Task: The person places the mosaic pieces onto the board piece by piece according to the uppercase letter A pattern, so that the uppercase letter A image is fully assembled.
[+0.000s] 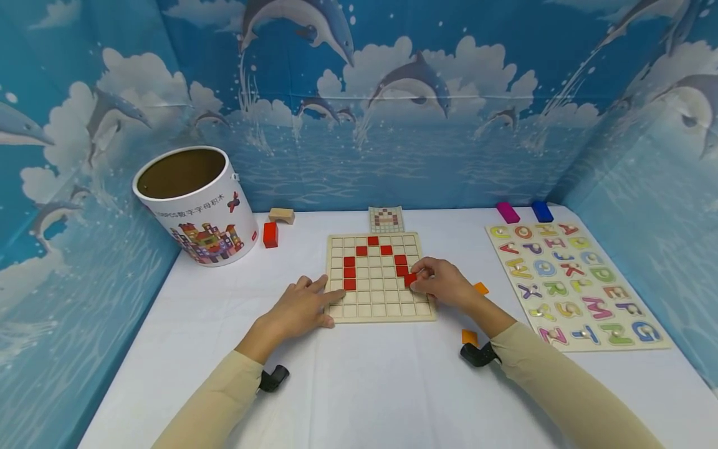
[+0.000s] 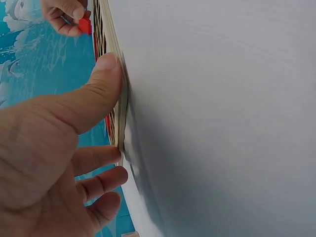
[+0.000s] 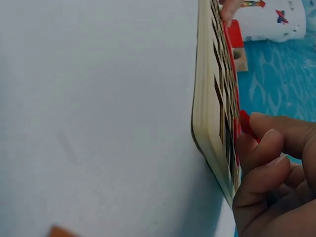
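A wooden grid board [image 1: 370, 312] lies on the table, with several red square tiles [image 1: 350, 272] set in its cells in a peaked shape. My right hand [image 1: 449, 287] pinches a red tile [image 1: 411, 280] between thumb and fingertips, over the board's right side. In the right wrist view this held tile [image 3: 246, 122] is tilted up at the board face, partly covered by the fingers. My left hand [image 1: 300, 307] rests at the board's left edge, one finger reaching onto the grid. The left wrist view has its thumb [image 2: 101, 89] lying along the board's edge.
Behind the board lies a small pattern card [image 1: 386, 219]. A white bucket [image 1: 207, 212] stands back left, near a red block [image 1: 270, 235] and a wooden block [image 1: 282, 216]. An alphabet board [image 1: 580, 287] lies right. Orange pieces [image 1: 469, 337] lie by my right arm; magenta [image 1: 507, 212] and blue blocks [image 1: 541, 211] sit behind.
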Demonstrator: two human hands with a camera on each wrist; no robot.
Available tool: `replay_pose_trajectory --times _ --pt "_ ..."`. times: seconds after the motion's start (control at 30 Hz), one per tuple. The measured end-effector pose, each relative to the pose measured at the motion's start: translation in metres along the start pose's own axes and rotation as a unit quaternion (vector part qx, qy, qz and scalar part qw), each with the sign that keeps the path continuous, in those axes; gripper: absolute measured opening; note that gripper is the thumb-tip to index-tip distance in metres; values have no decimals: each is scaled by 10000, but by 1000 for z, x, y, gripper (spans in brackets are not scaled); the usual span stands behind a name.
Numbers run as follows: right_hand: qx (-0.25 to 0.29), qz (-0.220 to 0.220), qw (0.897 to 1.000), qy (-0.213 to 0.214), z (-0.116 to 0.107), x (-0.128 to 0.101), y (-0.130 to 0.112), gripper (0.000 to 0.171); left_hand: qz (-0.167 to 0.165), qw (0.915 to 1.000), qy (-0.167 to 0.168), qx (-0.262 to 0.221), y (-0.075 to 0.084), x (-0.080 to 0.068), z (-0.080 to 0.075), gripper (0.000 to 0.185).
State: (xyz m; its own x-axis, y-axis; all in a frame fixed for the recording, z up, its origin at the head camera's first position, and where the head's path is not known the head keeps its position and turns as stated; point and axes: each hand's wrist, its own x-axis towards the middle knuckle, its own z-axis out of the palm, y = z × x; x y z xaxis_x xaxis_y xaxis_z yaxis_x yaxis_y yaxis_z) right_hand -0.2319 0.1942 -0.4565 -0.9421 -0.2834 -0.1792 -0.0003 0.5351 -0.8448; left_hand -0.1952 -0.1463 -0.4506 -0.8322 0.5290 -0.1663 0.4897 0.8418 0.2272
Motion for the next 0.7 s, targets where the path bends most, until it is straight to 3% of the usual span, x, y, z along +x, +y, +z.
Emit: replay_pose_trajectory --times 0.1,0.23,0.53,0.7 --pt "-841 -254 9961 54 6 4 -4 26 119 9999 48 33 0 -1 1 67" --pt "-1517 -435 9874 76 11 6 -8 23 321 9992 140 209 -1 0 1 64" --pt "-1671 -562 9843 35 12 5 -9 21 372 9992 107 77 -1 -1 1 63" --pt "-1551 -511 9860 331 -9 2 -2 24 390 9992 114 -49 -1 -1 3 63"
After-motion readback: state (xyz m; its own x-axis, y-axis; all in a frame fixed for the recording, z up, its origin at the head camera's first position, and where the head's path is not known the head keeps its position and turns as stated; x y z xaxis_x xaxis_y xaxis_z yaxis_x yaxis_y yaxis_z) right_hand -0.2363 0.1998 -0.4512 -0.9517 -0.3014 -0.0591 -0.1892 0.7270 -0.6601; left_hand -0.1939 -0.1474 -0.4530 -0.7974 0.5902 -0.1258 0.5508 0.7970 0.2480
